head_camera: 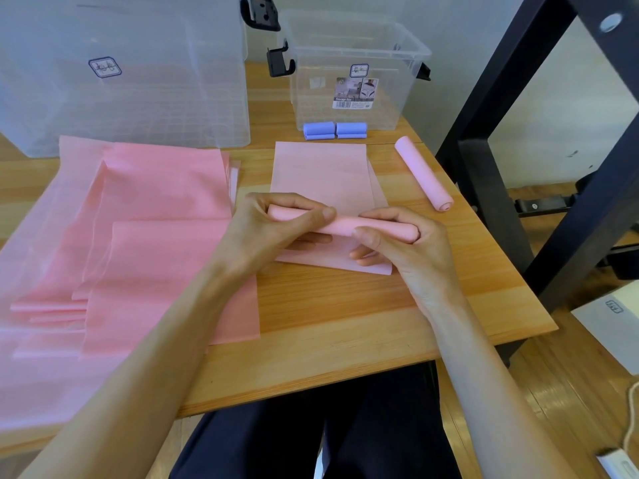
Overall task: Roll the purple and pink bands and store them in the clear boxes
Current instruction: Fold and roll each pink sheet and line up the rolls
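Both hands meet over the middle of the wooden worktop, holding a half-rolled pink band between them. The left hand curls its fingers over the left end of the roll, thumb pressed along its front. The right hand grips the right end, thumb on top and fingers tucked beneath. The unrolled part of this band lies flat as a pale pink sheet, stretching away from the roll toward the far edge of the worktop, with a short piece also showing on the near side under the hands.

A finished pink roll lies tilted near the right edge of the worktop, well apart from the hands. Two small purple rolls sit side by side, touching, just in front of the small clear box at the far edge. This box is open at the top, has black latches, and bears a label on its front wall. A large clear box stands at the far left corner. A loose stack of flat pink bands covers the left side of the worktop, reaching its near edge.

A black metal frame rises just beyond the right edge.
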A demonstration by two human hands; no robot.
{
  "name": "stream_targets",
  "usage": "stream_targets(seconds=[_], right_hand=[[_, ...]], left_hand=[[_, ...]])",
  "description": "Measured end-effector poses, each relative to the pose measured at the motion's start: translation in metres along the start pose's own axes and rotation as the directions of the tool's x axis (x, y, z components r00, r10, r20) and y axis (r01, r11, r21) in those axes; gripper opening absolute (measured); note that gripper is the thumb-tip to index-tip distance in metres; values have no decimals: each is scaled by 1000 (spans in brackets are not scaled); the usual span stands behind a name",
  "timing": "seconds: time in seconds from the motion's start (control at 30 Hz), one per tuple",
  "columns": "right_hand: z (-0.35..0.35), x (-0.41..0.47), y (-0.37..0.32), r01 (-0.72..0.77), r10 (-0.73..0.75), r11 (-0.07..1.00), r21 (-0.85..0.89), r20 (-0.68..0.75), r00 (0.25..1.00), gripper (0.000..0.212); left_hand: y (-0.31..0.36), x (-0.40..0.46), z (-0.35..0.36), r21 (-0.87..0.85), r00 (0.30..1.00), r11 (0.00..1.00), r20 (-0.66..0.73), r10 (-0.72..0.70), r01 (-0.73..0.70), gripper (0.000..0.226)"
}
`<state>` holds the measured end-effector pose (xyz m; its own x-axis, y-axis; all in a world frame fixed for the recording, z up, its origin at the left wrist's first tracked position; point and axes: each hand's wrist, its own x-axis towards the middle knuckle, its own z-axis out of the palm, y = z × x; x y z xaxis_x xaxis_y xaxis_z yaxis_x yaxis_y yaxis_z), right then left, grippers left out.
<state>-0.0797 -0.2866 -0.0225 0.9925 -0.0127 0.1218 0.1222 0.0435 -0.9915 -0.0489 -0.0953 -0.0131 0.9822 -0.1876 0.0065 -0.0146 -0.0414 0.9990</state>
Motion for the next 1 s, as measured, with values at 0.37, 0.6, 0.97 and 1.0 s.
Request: stream_targets(seconds=[0.37, 0.6, 0.97, 1.0], right_hand=[[1, 0, -1, -29, 29, 999, 16, 4, 1000, 27], [0, 0, -1, -36, 36, 999, -15, -21, 999, 20], [0, 0, -1, -15, 15, 1000, 9, 7, 1000, 25], [1, 0, -1, -19, 19, 1000, 3, 0, 1000, 24]], left_hand=[[-1, 1, 0, -9, 999, 1000, -31, 10, -10, 9], [1, 0, -1, -41, 999, 998, 0, 38, -38, 20], [-1, 0, 0, -31, 999, 999, -32, 14, -15, 13], [-1, 0, -1, -34, 999, 999, -28, 22, -23, 16]])
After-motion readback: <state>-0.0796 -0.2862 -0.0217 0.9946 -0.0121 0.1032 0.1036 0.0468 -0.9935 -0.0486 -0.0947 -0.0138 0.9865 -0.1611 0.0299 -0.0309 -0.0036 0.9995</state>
